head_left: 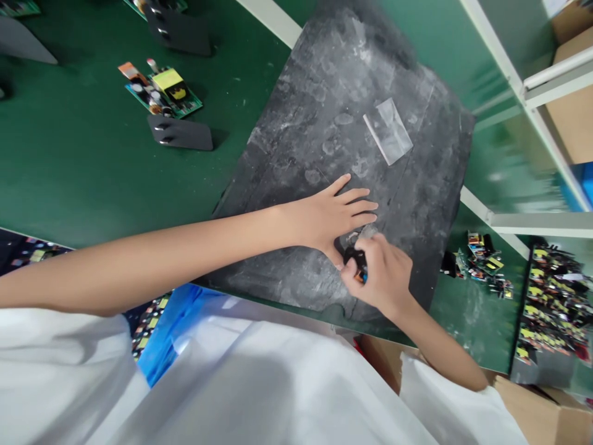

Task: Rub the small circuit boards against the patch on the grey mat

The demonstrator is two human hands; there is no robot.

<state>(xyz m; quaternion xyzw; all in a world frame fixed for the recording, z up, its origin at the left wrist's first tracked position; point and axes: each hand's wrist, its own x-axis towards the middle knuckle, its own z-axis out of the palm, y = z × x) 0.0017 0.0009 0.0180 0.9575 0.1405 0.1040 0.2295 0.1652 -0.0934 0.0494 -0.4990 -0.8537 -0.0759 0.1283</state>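
Black part pinched over a smudged mat

Through my head feed, the right hand pinches a small dark component between thumb and fingers, over the near right part of the black mat. I see an orange patch on its near side; the fingers cover most of it, so I cannot tell which way its long axis runs. My left hand is spread on the mat, fingers pointing right, thumb tip just beside the component.

At the right, a dark tray holds crowded rows of circuit boards with yellow parts. I cannot make out what is inside the cardboard box at near right. Farther off on the mat lies a clear plastic piece; left on the green bench sits a circuit board.
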